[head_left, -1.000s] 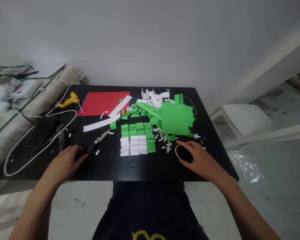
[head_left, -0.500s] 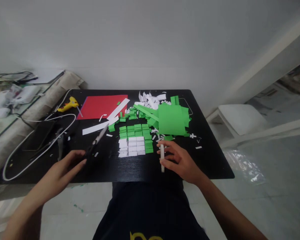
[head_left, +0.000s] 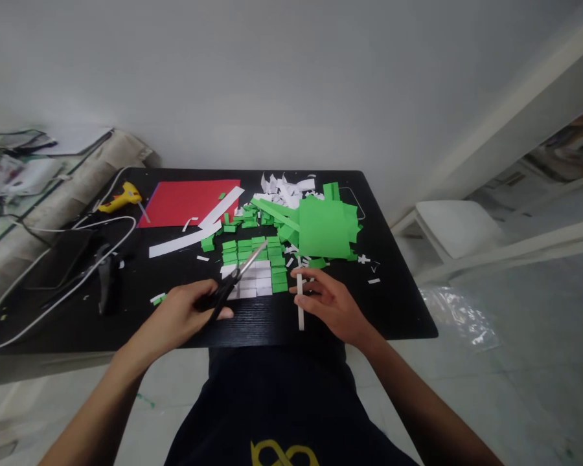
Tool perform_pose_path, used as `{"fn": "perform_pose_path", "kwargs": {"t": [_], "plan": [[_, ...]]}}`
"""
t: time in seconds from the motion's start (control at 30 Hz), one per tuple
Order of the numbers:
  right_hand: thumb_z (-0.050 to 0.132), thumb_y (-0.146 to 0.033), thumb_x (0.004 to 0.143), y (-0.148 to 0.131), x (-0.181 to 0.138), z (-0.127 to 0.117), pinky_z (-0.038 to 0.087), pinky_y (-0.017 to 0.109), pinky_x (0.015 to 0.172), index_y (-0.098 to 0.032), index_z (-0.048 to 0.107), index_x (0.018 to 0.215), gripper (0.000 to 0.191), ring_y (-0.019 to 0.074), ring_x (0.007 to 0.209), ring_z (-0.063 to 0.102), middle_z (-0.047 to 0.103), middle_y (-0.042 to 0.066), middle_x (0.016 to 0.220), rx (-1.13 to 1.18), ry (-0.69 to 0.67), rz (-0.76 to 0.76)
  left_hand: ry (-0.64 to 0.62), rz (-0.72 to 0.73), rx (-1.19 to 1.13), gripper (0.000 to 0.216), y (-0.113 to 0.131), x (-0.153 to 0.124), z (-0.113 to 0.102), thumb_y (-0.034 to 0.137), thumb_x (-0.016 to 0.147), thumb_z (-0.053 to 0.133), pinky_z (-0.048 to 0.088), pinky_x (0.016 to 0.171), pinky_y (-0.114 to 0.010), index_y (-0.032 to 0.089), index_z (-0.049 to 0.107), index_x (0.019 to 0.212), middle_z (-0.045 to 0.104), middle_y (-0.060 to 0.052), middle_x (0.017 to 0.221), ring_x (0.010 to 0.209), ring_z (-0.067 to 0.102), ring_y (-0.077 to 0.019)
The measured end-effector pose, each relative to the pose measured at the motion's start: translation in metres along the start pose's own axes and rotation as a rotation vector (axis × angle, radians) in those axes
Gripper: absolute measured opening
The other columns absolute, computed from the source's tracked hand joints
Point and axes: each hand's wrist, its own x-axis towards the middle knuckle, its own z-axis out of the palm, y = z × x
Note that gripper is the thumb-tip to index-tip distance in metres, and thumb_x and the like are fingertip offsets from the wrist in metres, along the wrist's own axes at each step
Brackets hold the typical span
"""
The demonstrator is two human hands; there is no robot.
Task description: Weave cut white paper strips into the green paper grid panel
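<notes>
the left hand [head_left: 187,310] clasps scissors [head_left: 234,277], pointing toward one o'clock; the half-curled right hand [head_left: 337,309], at its three o'clock, pinches a pale ring [head_left: 300,314].

On your table [head_left: 383,310], the folded-paper block [head_left: 263,283] sits front centre, with the scissors [head_left: 235,276] in your left hand [head_left: 187,310] angled across it and the roll [head_left: 300,305] in your right hand [head_left: 333,307] just right of it. Behind: paper stack [head_left: 324,226] right, scrap pile [head_left: 287,191] at the back beyond it, strips [head_left: 184,240] to the left, one lying over the flat sheet [head_left: 179,200], glue gun [head_left: 121,199] left of that sheet. Stool [head_left: 451,226] stands off the table's right side.
</notes>
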Motion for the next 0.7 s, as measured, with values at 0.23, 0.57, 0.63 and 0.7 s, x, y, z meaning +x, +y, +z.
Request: {"fn": "perform_pose_path", "kwargs": {"t": [0.23, 0.57, 0.63, 0.7], "plan": [[0.078, -0.043, 0.091, 0.0, -0.007, -0.004, 0.064, 0.044, 0.094, -0.03, 0.067, 0.132, 0.044, 0.0249, 0.109, 0.073, 0.072, 0.006, 0.117, -0.056, -0.09, -0.006, 0.085, -0.049, -0.114, 0.056, 0.019, 0.002, 0.023, 0.068, 0.086, 0.065, 0.029, 0.053, -0.022, 0.018, 0.052, 0.063, 0.041, 0.005, 0.06, 0.06, 0.036, -0.0108], [0.072, -0.04, 0.097, -0.017, -0.013, -0.013, 0.061, 0.047, 0.1, -0.033, 0.064, 0.134, 0.039, 0.0251, 0.112, 0.074, 0.066, 0.007, 0.132, -0.097, -0.128, -0.02, 0.012, 0.093, 0.068, 0.058, 0.031, -0.001, 0.012, 0.063, 0.088, 0.066, 0.025, 0.053, -0.025, 0.02, 0.042, 0.06, 0.036, 0.006, 0.057, 0.056, 0.031, -0.0101], [0.07, -0.04, 0.098, -0.021, -0.014, -0.013, 0.058, 0.05, 0.106, -0.033, 0.063, 0.134, 0.037, 0.0253, 0.116, 0.073, 0.065, 0.007, 0.135, -0.098, -0.129, -0.042, -0.025, 0.109, 0.114, 0.058, 0.031, -0.002, 0.008, 0.064, 0.089, 0.065, 0.025, 0.054, -0.025, 0.02, 0.041, 0.06, 0.038, 0.006, 0.056, 0.054, 0.032, -0.0104], [0.069, -0.04, 0.099, -0.024, -0.014, -0.013, 0.056, 0.051, 0.109, -0.033, 0.062, 0.135, 0.037, 0.0253, 0.118, 0.072, 0.065, 0.007, 0.135, -0.094, -0.137, -0.049, -0.064, 0.121, 0.147, 0.052, 0.03, -0.003, 0.004, 0.064, 0.089, 0.065, 0.029, 0.055, -0.025, 0.021, 0.047, 0.066, 0.046, 0.005, 0.059, 0.055, 0.039, -0.0117]]}}
